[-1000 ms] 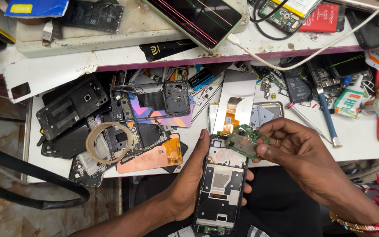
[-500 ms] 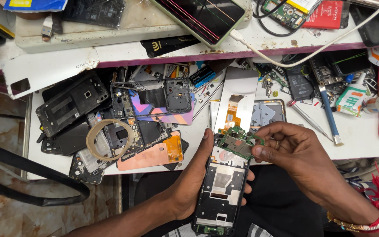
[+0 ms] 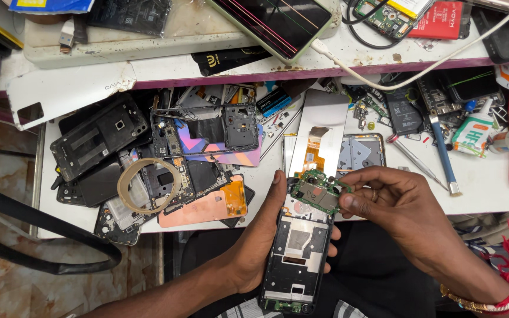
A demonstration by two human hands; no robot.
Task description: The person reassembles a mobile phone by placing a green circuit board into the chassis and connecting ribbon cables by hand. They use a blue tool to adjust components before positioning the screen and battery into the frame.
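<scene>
My left hand (image 3: pixel 260 238) cradles an opened phone frame (image 3: pixel 297 256) from below, thumb along its left edge, over my lap at the table's front edge. My right hand (image 3: pixel 405 215) pinches a small green circuit board (image 3: pixel 318 194) by its right end and holds it tilted over the top of the frame. The frame's inside shows a silver shield and a small green board at the bottom. An orange flex cable (image 3: pixel 313 154) lies on the white table just beyond the board.
A pile of phone backs, frames and a tape ring (image 3: pixel 147 185) fills the table's left half. A cracked phone (image 3: pixel 273 22) with white cable lies on the shelf above. A blue-handled screwdriver (image 3: pixel 442 150), tweezers, glue bottle (image 3: pixel 471 132) and batteries sit at right.
The green board has dipped a little closer to the top of the frame, and both hands have shifted slightly toward me. Nothing was let go.
</scene>
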